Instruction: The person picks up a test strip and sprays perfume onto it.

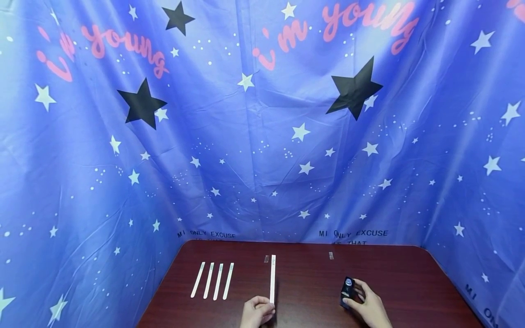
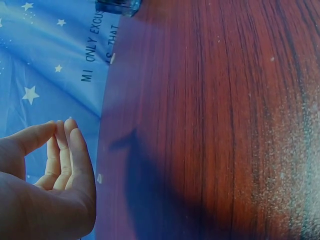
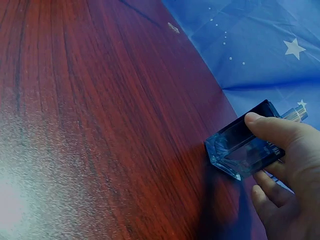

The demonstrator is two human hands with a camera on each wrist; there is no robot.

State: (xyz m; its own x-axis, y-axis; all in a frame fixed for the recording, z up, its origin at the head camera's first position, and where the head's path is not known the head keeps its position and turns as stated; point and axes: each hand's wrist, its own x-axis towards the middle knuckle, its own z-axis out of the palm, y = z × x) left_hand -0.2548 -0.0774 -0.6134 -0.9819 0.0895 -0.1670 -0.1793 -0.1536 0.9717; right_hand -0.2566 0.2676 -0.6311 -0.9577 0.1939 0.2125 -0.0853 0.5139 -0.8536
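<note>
My left hand (image 1: 257, 312) pinches the lower end of a white perfume test strip (image 1: 273, 278), which points up and away above the table. In the left wrist view the fingertips meet the thumb, but the strip is mostly hidden there. At the right, my right hand (image 1: 370, 304) grips a dark glass perfume bottle (image 1: 347, 291). Seen from the right wrist, the thumb lies across the bottle's flat face and other fingers are behind it; a silver spray nozzle (image 3: 296, 114) shows at its top. Bottle and strip are well apart.
Several more white test strips (image 1: 212, 281) lie side by side at the left of the dark red wooden table (image 1: 303, 291). Two small clear tape pieces (image 1: 331, 256) are near its back edge. A blue star-printed curtain (image 1: 262, 182) surrounds the table at the back and sides.
</note>
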